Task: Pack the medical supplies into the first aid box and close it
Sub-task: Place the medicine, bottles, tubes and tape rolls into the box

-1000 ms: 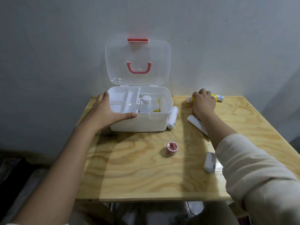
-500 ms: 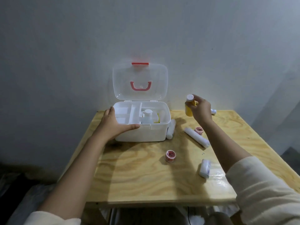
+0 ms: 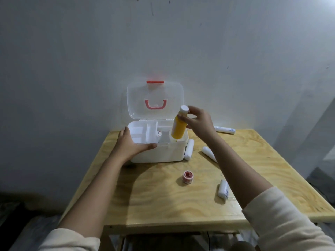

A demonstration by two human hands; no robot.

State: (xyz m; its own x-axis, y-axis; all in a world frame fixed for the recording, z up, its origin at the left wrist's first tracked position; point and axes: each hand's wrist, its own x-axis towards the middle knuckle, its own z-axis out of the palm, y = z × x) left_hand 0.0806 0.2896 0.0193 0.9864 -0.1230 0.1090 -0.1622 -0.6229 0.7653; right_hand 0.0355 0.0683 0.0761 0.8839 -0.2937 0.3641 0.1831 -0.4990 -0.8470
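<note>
First aid box [image 3: 157, 153] stands at the rear of the table [image 3: 163, 200], lid [image 3: 154, 95] raised upright. Left hand [image 3: 130, 144] rests on the box's left front corner, fingers straight, thumb along the front rim. Right hand [image 3: 197, 122] grips the yellow bottle [image 3: 178, 128] below its white cap, tilted over the right compartment. The left compartments are partitioned; what lies under the bottle is unclear. A white roll [image 3: 189, 149] lies just beside the box.

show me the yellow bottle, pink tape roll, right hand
yellow bottle [image 3: 178, 130]: head view, its yellow body
pink tape roll [image 3: 187, 176]: head view, top face
right hand [image 3: 198, 124]: head view, back of hand
</note>
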